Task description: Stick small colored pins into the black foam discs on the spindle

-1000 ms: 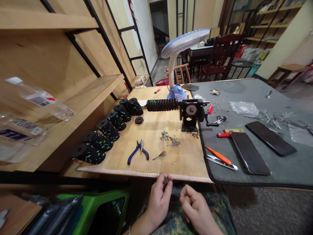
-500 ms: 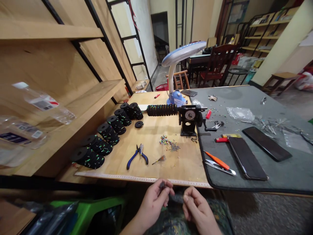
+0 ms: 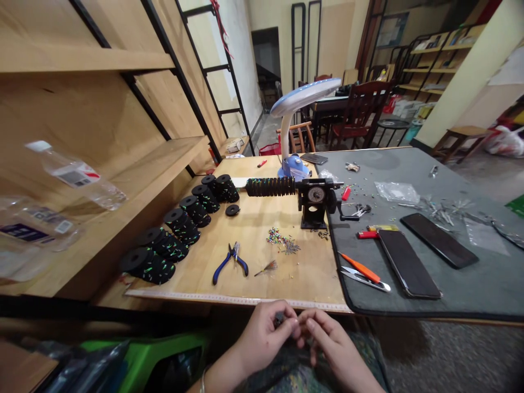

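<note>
Well, small dark piece [image 3: 279, 319] in left hand [image 3: 266, 334]; long axis unclear.

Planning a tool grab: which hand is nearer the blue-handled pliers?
Left: the left hand is on the near side of the pliers, slightly right; the right hand is farther right.

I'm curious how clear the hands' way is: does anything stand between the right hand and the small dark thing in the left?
Only the thumb and fingertips of the left hand, around the small dark thing, lie between it and the right hand. No other obstacle is visible.
</note>
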